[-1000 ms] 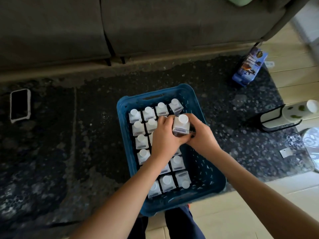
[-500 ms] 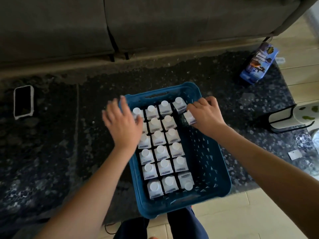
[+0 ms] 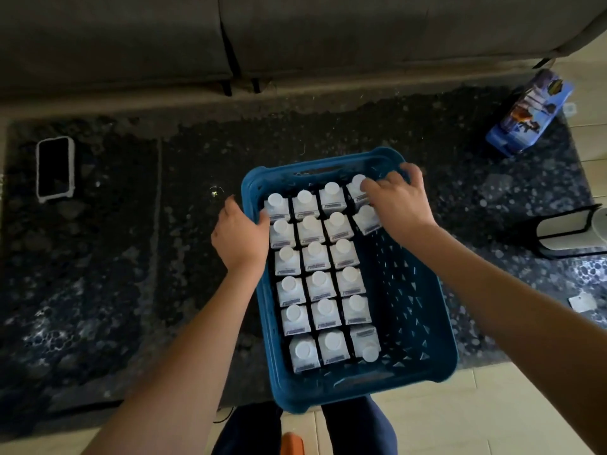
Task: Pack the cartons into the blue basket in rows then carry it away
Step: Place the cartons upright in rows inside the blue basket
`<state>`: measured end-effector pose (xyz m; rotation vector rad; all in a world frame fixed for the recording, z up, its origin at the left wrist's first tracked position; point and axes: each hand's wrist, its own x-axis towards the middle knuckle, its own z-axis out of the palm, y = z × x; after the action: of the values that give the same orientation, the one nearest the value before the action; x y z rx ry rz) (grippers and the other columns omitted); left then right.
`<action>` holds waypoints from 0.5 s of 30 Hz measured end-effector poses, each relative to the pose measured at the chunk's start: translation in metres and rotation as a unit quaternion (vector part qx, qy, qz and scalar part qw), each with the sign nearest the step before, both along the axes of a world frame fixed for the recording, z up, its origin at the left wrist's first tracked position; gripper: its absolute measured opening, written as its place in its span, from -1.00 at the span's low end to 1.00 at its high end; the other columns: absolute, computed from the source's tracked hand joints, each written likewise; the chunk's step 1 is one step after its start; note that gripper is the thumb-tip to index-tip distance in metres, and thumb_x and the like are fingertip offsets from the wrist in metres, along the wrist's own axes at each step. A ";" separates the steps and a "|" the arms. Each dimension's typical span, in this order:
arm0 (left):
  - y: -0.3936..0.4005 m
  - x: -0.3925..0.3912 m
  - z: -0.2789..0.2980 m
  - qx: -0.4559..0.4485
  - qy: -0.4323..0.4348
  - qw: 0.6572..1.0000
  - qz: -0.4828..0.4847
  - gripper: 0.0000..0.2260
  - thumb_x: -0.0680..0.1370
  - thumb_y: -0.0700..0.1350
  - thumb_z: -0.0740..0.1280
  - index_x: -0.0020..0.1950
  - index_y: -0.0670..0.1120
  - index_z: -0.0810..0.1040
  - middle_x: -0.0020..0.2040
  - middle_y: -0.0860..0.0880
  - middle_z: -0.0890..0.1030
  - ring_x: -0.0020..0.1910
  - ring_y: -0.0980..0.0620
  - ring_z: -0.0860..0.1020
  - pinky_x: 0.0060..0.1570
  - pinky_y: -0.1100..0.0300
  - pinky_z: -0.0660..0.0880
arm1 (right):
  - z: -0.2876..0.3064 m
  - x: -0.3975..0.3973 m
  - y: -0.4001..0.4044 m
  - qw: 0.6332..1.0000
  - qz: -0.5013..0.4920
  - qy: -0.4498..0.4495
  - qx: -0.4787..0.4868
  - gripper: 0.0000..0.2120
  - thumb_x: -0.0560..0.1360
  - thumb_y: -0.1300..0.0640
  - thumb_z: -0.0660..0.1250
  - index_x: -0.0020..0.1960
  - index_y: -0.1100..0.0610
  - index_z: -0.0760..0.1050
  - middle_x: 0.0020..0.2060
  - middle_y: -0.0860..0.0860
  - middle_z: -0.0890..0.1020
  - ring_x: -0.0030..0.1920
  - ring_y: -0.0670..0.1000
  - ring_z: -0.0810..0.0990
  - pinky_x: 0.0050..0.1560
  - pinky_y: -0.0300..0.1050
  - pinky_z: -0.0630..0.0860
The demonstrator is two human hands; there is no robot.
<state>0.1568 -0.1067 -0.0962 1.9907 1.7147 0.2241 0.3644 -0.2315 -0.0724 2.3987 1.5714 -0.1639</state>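
Head view. Blue basket [image 3: 423,326] is sitting on a dark patterned rug [image 3: 131,257], its near end overhanging the rug's near edge onto pale floor tiles [image 3: 476,418].

Cartons [image 3: 320,284], white-capped, are standing upright against the basket's left wall in 3 columns of 6, 18 in all. The one at the near end of the third column is turned so its cap points toward the near wall. A fourth column is beginning at the far right corner: 1 carton [image 3: 356,190] partly under the fingers, and a tilted carton [image 3: 367,220] just behind it, leaning. The right half of the basket floor is lying bare.

Left hand [image 3: 238,236] is curling over the basket's left rim near the far corner, fingers bent, thumb side touching the rim; whether it is truly gripping the rim I cannot tell.

Right hand [image 3: 399,200] is resting spread and loosely open at the far right corner, fingertips on the corner carton and the rim, grasping nothing that I can make out.

Phone [image 3: 54,169] is lying flat by the rug's far left edge. A blue printed package [image 3: 528,118] is lying at the rug's far right corner. A grey sofa [image 3: 295,37] is running along the far side.
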 end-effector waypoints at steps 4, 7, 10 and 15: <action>0.001 0.000 0.001 0.005 0.010 1.000 -0.003 -0.53 0.50 0.04 0.35 0.32 -0.17 0.39 0.16 -0.14 0.56 0.13 -0.14 0.54 0.12 -0.08 0.45 | -0.003 0.009 0.031 0.996 0.013 0.078 -0.043 -0.47 0.51 0.34 0.25 0.44 0.08 0.27 0.33 0.07 0.41 0.33 0.13 0.37 0.29 0.05 0.35; 0.000 0.000 0.001 -0.002 0.002 1.000 0.000 -0.57 0.49 0.02 0.36 0.28 -0.15 0.41 0.11 -0.12 0.58 0.09 -0.13 0.56 0.11 -0.11 0.47 | -0.011 0.012 0.049 0.991 -0.013 0.109 -0.082 -0.54 0.53 0.32 0.26 0.40 0.10 0.33 0.29 0.11 0.41 0.26 0.16 0.45 0.22 0.09 0.44; 0.001 0.000 0.001 -0.012 -0.001 1.000 0.001 -0.59 0.50 -0.02 0.36 0.28 -0.15 0.41 0.10 -0.12 0.58 0.07 -0.14 0.56 0.08 -0.13 0.48 | -0.021 0.016 0.053 0.986 -0.047 0.136 -0.086 -0.62 0.52 0.32 0.29 0.33 0.16 0.43 0.25 0.11 0.45 0.19 0.14 0.51 0.20 0.01 0.45; 0.001 0.001 0.004 -0.017 0.006 1.000 0.001 -0.63 0.52 -0.08 0.32 0.29 -0.16 0.39 0.09 -0.14 0.57 0.05 -0.15 0.56 0.03 -0.09 0.50 | -0.026 0.023 0.043 0.971 -0.104 0.212 -0.027 -0.67 0.53 0.28 0.29 0.28 0.17 0.47 0.23 0.10 0.47 0.14 0.13 0.52 0.17 -0.04 0.44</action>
<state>0.1580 -0.1059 -0.0926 1.9690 1.7179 0.1816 0.3870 -0.1888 -0.0980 2.6012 1.4393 -0.7974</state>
